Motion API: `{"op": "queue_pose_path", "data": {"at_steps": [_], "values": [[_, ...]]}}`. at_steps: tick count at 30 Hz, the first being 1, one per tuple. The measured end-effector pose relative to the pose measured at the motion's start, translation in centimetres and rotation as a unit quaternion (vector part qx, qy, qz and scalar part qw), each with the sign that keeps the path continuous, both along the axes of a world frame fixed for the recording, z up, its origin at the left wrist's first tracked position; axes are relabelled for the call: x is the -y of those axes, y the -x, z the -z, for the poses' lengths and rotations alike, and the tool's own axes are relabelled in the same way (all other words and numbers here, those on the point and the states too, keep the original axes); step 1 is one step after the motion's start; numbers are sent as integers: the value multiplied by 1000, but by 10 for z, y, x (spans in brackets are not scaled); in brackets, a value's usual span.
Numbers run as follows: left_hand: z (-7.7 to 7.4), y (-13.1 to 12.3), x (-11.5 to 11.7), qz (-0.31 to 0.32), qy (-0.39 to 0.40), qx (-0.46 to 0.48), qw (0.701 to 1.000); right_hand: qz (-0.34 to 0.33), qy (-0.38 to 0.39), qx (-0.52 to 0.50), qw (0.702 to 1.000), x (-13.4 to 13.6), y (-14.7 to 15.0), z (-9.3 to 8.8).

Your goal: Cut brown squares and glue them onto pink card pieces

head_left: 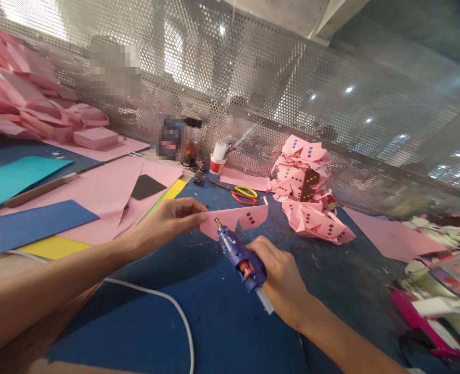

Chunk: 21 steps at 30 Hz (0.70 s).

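My left hand pinches the left end of a folded pink paper piece with small dark diamond marks, holding it just above the blue table. My right hand grips a blue hot glue gun. Its nozzle points up and left and touches the lower edge of the pink piece. A clear glue stick pokes out of the gun's back end, beside my wrist.
A heap of finished pink pieces lies behind. Scissors, a small cup and a jar stand near the mesh wall. Pink, blue, teal and yellow sheets cover the left. A white cord crosses the front. Clutter fills the right.
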<state>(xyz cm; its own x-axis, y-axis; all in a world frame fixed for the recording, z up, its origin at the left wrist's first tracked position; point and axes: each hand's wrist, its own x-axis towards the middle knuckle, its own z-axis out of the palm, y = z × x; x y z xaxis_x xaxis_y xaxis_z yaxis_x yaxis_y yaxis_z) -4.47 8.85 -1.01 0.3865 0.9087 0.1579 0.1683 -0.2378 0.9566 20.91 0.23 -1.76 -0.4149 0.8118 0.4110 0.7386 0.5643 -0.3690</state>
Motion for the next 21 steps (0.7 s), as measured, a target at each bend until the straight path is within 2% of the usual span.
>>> {"op": "queue_pose_path", "data": {"at_steps": [21], "values": [[-3, 0, 2, 24, 5, 7, 1000, 12, -8, 18, 1000, -2, -3, 3]]}}
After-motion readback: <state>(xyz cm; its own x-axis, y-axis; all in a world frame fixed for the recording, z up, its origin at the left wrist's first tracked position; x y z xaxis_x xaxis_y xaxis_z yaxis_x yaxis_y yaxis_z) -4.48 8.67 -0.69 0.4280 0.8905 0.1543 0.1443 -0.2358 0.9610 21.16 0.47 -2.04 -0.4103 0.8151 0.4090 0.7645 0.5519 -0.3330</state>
